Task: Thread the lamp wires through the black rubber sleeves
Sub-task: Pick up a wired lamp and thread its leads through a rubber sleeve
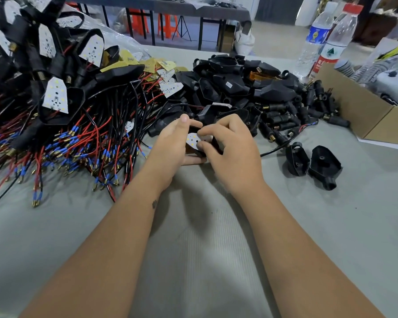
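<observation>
Left hand (170, 143): cradles lamp housing (199, 146) from below, steadying it.
Right hand (228, 145): pinches white LED board (191, 139), probably seating it.
Rubber sleeves (283, 120): heaped just behind, within reach.

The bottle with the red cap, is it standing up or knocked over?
Standing up. The bottle rises straight from the table, red cap on top, beside another upright bottle.

red-capped bottle (333, 42) with red label bearing unreadable Chinese characters, blue-labelled bottle (317, 35), text illegible
</observation>
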Motion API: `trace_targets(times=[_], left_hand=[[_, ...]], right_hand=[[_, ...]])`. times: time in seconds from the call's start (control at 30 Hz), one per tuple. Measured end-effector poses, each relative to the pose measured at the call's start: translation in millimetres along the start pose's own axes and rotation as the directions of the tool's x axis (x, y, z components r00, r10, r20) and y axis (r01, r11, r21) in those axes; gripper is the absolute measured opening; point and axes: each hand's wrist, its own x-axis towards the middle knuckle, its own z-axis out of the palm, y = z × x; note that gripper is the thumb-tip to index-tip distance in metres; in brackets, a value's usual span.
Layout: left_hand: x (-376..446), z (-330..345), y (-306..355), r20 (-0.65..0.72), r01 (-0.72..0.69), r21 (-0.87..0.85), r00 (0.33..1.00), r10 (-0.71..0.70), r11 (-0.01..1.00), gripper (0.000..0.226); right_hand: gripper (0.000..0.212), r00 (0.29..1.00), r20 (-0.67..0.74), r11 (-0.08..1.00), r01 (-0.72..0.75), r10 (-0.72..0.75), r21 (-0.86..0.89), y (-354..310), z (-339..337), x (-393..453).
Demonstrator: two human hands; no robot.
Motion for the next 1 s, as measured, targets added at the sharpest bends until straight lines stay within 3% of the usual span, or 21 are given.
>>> trace_targets(times=[0.23,0.4,0.6,0.83,0.93,1.0], left_hand=[[-0.5,0.3,2.1,-0.002,0.046,0.015,0.999,-0.046,0.999,0.041],[-1.6,-2.6,4.2,0.029,0.035,-0.011,0.999,-0.035,0.999,0.025],[-3.1,1.0,4.6,0.067,0.045,0.075,0.996,-0.050,0.996,0.028],[-0.8,1.8,-1.3,0.048,-0.042,0.106,0.998,0.037,0.993,0.018],[-0.4,1.4,-1.8,0.027,-0.080,0.097,0.997,0.078,0.992,0.016],[0.0,0.5,-1.3,0.009,-0.078,0.085,0.997,0.077,0.993,0.020]], right_hand=[[0.028,0.993,0.115,0.990,-0.019,0.035,-0.141,2.6,-6.1,-0.7],[0.025,0.991,0.129,0.975,0.010,0.019,-0.221,0.7,-5.6,0.3],[0.003,0.980,0.112,0.984,-0.172,0.167,0.042,-0.4,-2.1,2.8],[0.019,0.929,0.110,0.880,-0.370,0.354,0.298,-1.5,-2.2,2.9],[0.011,0.915,0.082,0.875,-0.402,0.395,0.268,2.4,-5.4,3.3],[0.018,0.899,0.108,0.869,-0.437,0.424,0.232,5.6,-6.4,4.4]])
